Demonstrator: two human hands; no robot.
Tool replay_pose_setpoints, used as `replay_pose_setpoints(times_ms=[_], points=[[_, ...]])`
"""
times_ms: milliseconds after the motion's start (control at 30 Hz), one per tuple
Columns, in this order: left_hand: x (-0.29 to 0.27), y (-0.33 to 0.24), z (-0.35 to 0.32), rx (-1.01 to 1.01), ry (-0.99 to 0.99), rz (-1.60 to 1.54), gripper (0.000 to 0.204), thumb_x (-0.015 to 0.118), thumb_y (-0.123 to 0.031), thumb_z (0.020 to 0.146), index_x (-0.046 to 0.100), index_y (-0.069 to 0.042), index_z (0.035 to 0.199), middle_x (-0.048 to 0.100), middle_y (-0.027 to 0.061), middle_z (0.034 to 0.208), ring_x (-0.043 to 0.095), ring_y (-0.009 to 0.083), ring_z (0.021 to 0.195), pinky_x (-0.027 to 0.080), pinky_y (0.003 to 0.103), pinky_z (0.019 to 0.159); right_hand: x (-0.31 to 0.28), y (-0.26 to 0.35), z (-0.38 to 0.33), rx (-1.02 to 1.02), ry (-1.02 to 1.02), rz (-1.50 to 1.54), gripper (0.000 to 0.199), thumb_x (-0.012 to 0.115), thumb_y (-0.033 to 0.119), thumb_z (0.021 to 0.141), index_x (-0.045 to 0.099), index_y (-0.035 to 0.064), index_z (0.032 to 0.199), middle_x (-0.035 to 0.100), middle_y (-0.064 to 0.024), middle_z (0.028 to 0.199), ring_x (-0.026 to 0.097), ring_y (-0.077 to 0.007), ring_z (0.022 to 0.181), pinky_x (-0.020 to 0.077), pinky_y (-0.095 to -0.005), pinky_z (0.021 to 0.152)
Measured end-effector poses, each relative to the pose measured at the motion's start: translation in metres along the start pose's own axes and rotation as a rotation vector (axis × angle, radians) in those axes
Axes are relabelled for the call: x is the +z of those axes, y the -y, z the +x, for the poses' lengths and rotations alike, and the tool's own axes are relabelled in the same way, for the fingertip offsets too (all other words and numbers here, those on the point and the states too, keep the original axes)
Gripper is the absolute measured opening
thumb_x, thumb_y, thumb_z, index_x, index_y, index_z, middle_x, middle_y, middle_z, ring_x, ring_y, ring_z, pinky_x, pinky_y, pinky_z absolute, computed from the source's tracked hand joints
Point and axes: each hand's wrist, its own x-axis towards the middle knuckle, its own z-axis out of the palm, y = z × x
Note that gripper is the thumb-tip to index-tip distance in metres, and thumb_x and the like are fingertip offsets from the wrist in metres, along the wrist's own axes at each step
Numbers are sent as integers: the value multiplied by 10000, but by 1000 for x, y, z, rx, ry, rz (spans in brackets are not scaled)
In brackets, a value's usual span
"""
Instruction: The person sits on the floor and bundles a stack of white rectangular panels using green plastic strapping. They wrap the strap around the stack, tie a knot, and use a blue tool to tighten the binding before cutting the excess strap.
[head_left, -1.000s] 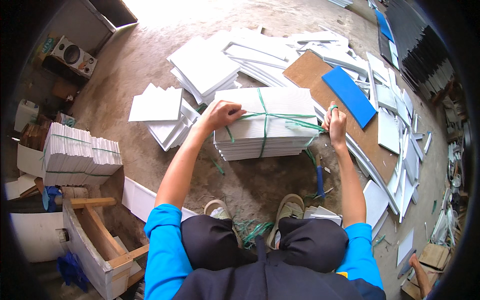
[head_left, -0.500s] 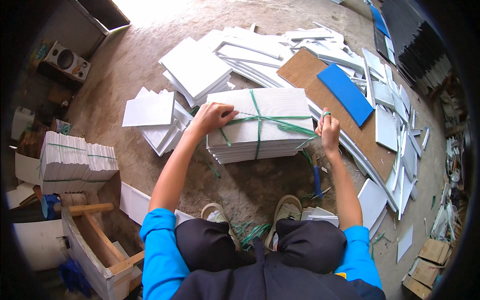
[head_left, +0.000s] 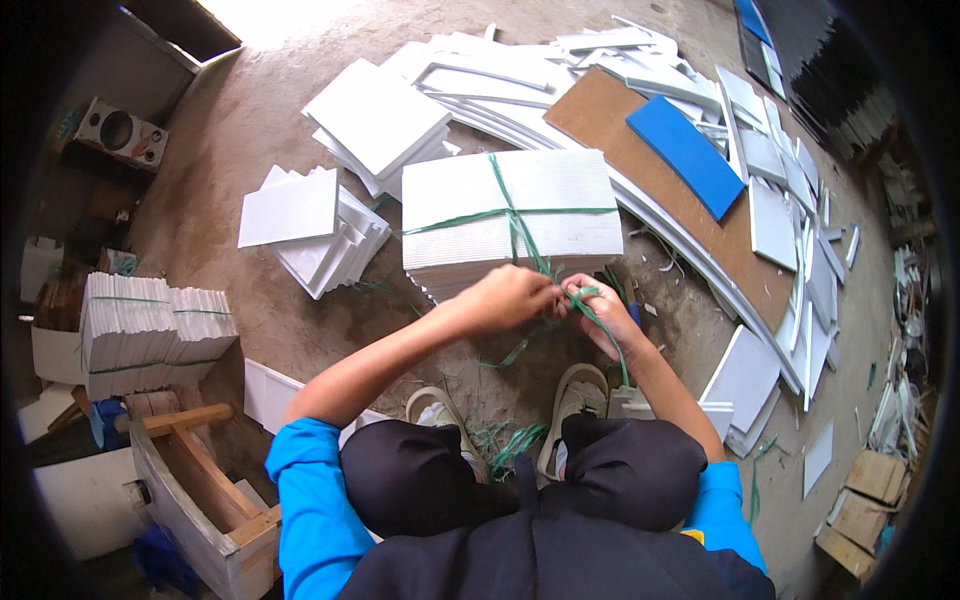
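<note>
Left hand (head_left: pixel 512 298): moved since the earlier frames from the top of the bundle down to its near edge; fingers clenched on the green string (head_left: pixel 520 232). Right hand (head_left: pixel 598 312): shifted in from the right end of the bundle, now touching the left hand; fingers curled around the loose string ends, pinching them.

Bundle of white panels (head_left: pixel 560 195): flat rectangular stack, ribbed top face, layered edges showing on the near side; lying on the ground just beyond both hands, crossed lengthwise and crosswise by the string. Same spot as before.

String: thin, flat, plastic-looking, bright green; scraps scattered on the ground between the shoes (head_left: pixel 578 395).

Ground (head_left: pixel 300 320): rough, grey-brown, dusty.

Loose white panels (head_left: pixel 312 225): fanned pile, left of the bundle. Second pile (head_left: pixel 378 115): square, smooth, farther away on the left.

Tied stacks (head_left: pixel 150 325): white, upright, green-banded, far left.

Brown board (head_left: pixel 640 150): flat, matte, right of the bundle, carrying a blue panel (head_left: pixel 686 155), smooth and rectangular.

Wooden crate (head_left: pixel 200 490): open, pale planks, near left.
</note>
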Motion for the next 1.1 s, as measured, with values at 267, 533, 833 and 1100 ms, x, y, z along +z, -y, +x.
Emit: replay_pose_setpoints(times_ms=[267,533,833,1100], points=[[97,16,54,117,541,205,285,509,-268,842,591,-40,993,580,196,998,551,339,961,425,426,821,-165,-49,-22,-91,-388,-702,436,647,49,720,463,20,1113,540,-139,1024,567,-200,906,457,-316,788],[228,14,144,-185,-18,-471,323,510,-169,843,502,15,1108,548,190,1114,534,292,1046,416,367,871,-196,-135,-20,-299,-768,-1091,451,635,-1,688,418,-2,1083,466,-221,1037,492,-383,969,414,-418,821],[270,33,165,-320,-25,-1092,362,429,-21,853,427,43,1209,520,146,1171,526,188,1040,418,301,893,-186,-121,-20,-367,-856,-1079,561,590,-55,675,370,20,1186,462,-206,1032,494,-353,960,412,-398,839],[149,-55,149,-108,17,-710,345,422,-17,862,475,0,1203,569,90,1109,536,136,989,418,264,855,-160,-38,-35,-495,-835,-562,402,513,20,766,438,15,1161,557,-140,962,557,-219,803,449,-338,756]])
